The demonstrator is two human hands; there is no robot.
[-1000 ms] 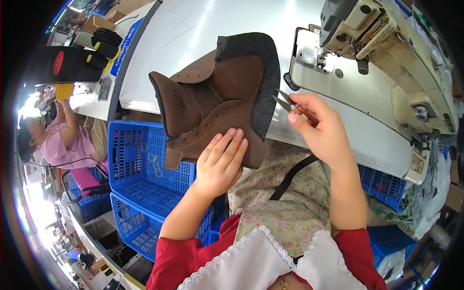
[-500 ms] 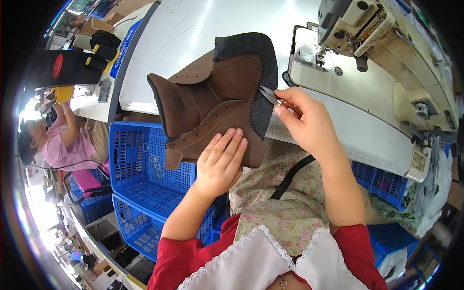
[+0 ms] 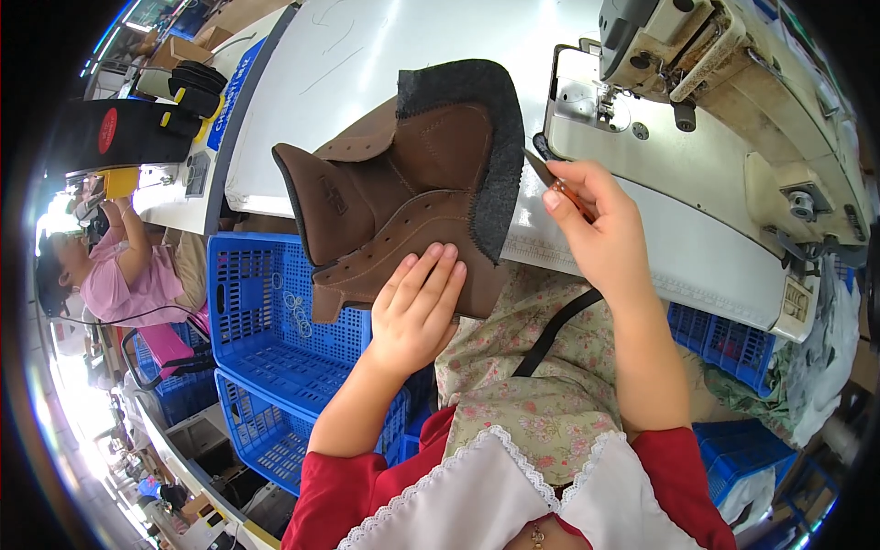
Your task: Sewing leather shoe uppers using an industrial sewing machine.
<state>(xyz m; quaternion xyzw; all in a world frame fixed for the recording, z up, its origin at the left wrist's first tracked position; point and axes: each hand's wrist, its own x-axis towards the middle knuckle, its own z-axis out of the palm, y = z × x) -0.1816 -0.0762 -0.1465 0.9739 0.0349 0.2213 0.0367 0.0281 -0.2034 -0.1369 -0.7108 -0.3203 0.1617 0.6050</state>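
A brown leather boot upper [image 3: 435,156] lies on the pale sewing table [image 3: 348,69], partly over its near edge. It has a row of lace holes, and a dark grey felt-like lining [image 3: 500,170] sticks out along its far and right edges. My left hand [image 3: 414,316] rests flat on the near part of the upper, fingers stretched out, thumb hidden. Just right of the lining, my right hand [image 3: 600,220] holds small thread snips [image 3: 576,197] with an orange-red handle. Their pointed blades face up and left, apart from the lining.
A sewing machine [image 3: 752,119] stands at the right of the table. Blue plastic crates [image 3: 275,353] are stacked at lower left, with several pale rings inside. Another blue crate [image 3: 720,344] sits under the table at right. A person in pink [image 3: 128,266] works at another machine, far left.
My right hand has drawn the snips right, away from the lining's edge, and their blades now look closed together. The boot upper has shifted slightly left under my left hand.
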